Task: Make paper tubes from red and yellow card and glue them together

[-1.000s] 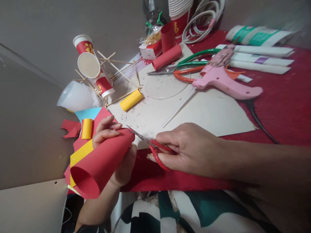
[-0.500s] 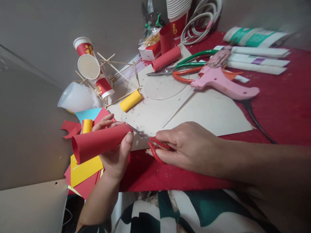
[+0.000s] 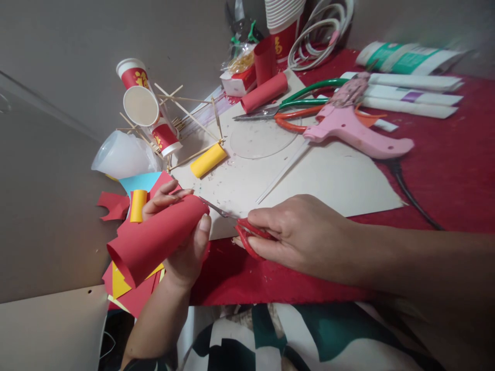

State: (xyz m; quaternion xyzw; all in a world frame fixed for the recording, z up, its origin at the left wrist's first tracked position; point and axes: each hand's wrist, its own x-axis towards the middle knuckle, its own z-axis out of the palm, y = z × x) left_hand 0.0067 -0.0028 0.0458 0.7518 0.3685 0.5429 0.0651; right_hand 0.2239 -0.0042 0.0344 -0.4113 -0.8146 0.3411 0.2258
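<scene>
A rolled tube of red paper (image 3: 154, 237) lies tilted across my left hand (image 3: 185, 257), its wider end toward the lower left. The thumb rests at the tube's near right side and the fingers curl round its far side. In my right hand (image 3: 294, 232) is a pair of scissors with red handles (image 3: 253, 237); their blades point left and meet the tube's right end. How far the blades reach inside the paper is hidden. A small yellow paper roll (image 3: 138, 206) stands just behind the left fingers.
Red and yellow paper sheets (image 3: 131, 299) lie under the tube. A stick frame with paper cups (image 3: 141, 106) stands behind. Another yellow roll (image 3: 209, 160) sits on the white board (image 3: 332, 180). Toward the right are pliers (image 3: 297, 111) and a pink glue gun (image 3: 348, 129) with its cord.
The red tube's left end has widened and dropped lower. My left fingers have shifted slightly left, while my right hand and the scissors stay almost in place.
</scene>
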